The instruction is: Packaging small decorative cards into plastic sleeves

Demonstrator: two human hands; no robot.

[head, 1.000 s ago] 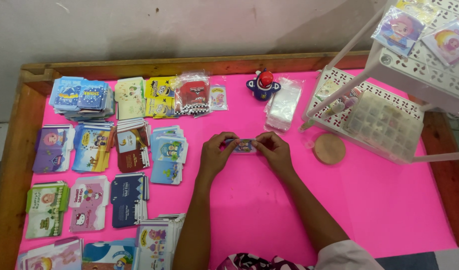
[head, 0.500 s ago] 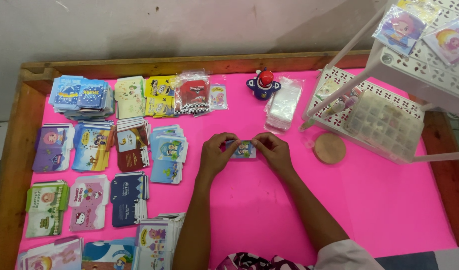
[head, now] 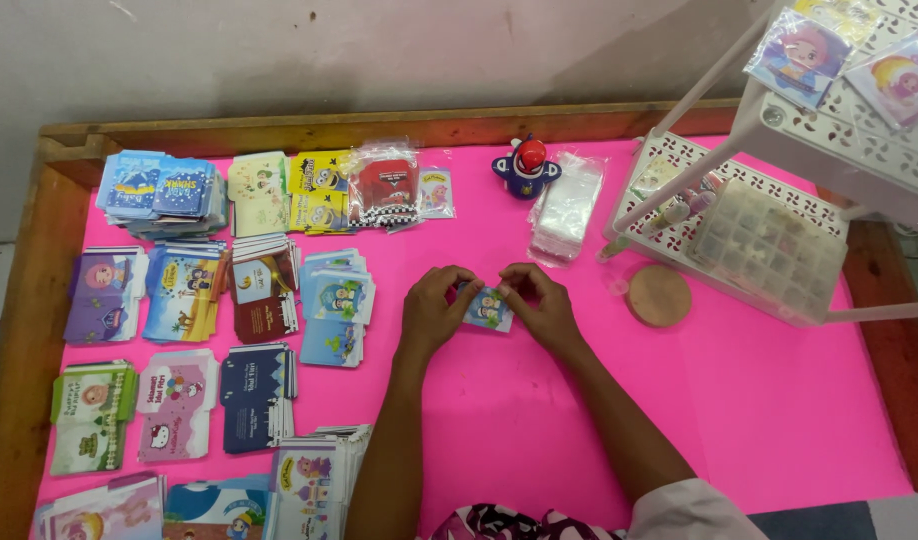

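Both my hands meet at the middle of the pink table (head: 759,400). Between them is a small blue printed card envelope (head: 487,308), lying flat or nearly flat on the pink surface. My left hand (head: 431,310) pinches its left edge with fingertips. My right hand (head: 541,305) grips its right and top edge, fingers curled over it. Part of the envelope is hidden under my fingers.
Several stacks of printed envelopes (head: 249,290) cover the table's left half. A small blue and red toy (head: 526,167) and a clear plastic bag bundle (head: 569,205) lie at the back. A round wooden lid (head: 658,295) sits beside a white perforated rack (head: 779,130) on the right.
The envelope has turned from a thin edge-on strip into a flat, face-up card between my fingers. Both hands shifted slightly toward me.
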